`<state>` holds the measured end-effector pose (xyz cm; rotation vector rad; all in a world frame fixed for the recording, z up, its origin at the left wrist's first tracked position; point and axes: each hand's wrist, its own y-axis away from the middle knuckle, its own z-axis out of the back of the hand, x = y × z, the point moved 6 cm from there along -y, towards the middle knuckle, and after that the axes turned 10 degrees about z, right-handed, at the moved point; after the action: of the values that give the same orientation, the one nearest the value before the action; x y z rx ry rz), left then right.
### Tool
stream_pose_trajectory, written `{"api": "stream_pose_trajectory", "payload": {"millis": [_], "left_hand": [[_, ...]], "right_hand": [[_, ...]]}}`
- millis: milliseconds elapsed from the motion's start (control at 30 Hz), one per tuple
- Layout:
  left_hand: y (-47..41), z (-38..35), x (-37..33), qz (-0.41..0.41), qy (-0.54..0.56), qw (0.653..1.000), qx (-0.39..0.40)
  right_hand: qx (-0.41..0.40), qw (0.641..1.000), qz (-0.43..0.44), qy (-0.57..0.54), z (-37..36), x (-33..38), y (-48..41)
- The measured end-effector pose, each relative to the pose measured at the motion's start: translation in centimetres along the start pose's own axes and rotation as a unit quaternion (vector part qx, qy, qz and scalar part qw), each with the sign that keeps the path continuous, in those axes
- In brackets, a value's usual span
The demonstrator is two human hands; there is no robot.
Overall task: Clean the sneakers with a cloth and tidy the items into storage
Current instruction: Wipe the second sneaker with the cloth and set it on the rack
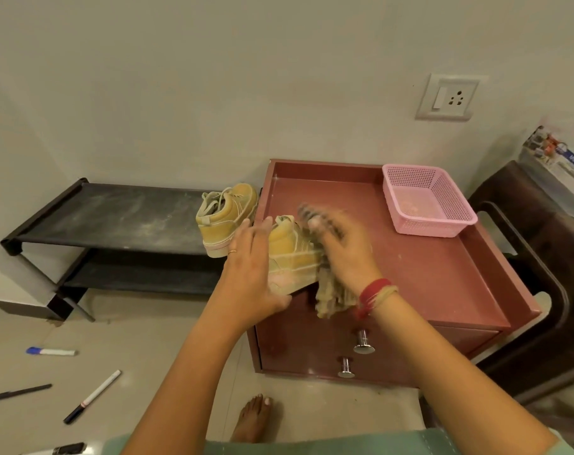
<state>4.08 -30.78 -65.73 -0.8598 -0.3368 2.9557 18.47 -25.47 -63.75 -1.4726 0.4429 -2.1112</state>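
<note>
My left hand grips a tan sneaker from its left side and holds it over the front left corner of the maroon cabinet top. Pressed against the sneaker's right side is my right hand, blurred with motion and closed on a beige cloth that hangs below it. The second tan sneaker stands on the right end of the black shoe rack, just left of the cabinet.
A pink mesh basket sits at the cabinet's back right. Two drawer knobs stick out in front. Three pens, one blue-capped, lie on the floor at left. A dark chair stands on the right. My bare foot is below.
</note>
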Motion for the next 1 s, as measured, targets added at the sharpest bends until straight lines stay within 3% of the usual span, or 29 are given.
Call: {"api": "stream_pose_trajectory", "payload": {"millis": [67,100,167,233,300,400,567,667,700,833,933,1000], "left_hand": [[0.1,0.0,0.2,0.005,0.021,1.000,0.002],[0.1,0.0,0.3,0.009,0.036,0.999,0.006],[0.2,0.2,0.2,-0.005,0.044,0.999,0.006],[0.3,0.2,-0.4,-0.037,0.021,0.999,-0.003],[0.3,0.1,-0.8,-0.055,0.001,0.998,-0.013],[0.3,0.4,-0.7,-0.052,0.029,0.998,-0.026],[0.6,0.3,-1.0,-0.056,0.014,0.998,-0.019],[0.4,0.2,-0.6,-0.052,0.032,0.998,-0.021],[0.3,0.3,-0.4,-0.042,0.044,0.998,-0.018],[0.3,0.3,-0.6,-0.044,0.039,0.998,-0.013],[0.2,0.3,-0.4,-0.043,0.040,0.998,-0.018],[0.1,0.3,-0.1,-0.025,0.050,0.998,-0.008]], "right_hand": [[0.148,0.982,0.064,0.099,-3.2,0.2,1.7],[0.179,0.969,0.084,0.146,-3.6,-0.3,2.1],[0.163,0.963,0.042,0.210,-2.0,-2.0,1.3],[0.124,0.953,-0.072,0.266,0.1,-3.9,0.7],[0.117,0.963,-0.084,0.227,-0.3,-3.2,0.9],[0.159,0.984,0.000,0.083,-2.6,-0.2,1.7],[0.122,0.958,-0.120,0.232,-0.1,-2.8,0.8],[0.173,0.983,-0.027,0.048,-2.7,-0.3,1.5],[0.194,0.980,-0.016,0.041,-3.3,0.1,1.9],[0.124,0.958,-0.113,0.232,-0.5,-1.5,1.0],[0.171,0.975,-0.018,0.142,-2.4,0.9,2.1],[0.180,0.971,-0.004,0.159,-2.6,0.8,2.7]]}}
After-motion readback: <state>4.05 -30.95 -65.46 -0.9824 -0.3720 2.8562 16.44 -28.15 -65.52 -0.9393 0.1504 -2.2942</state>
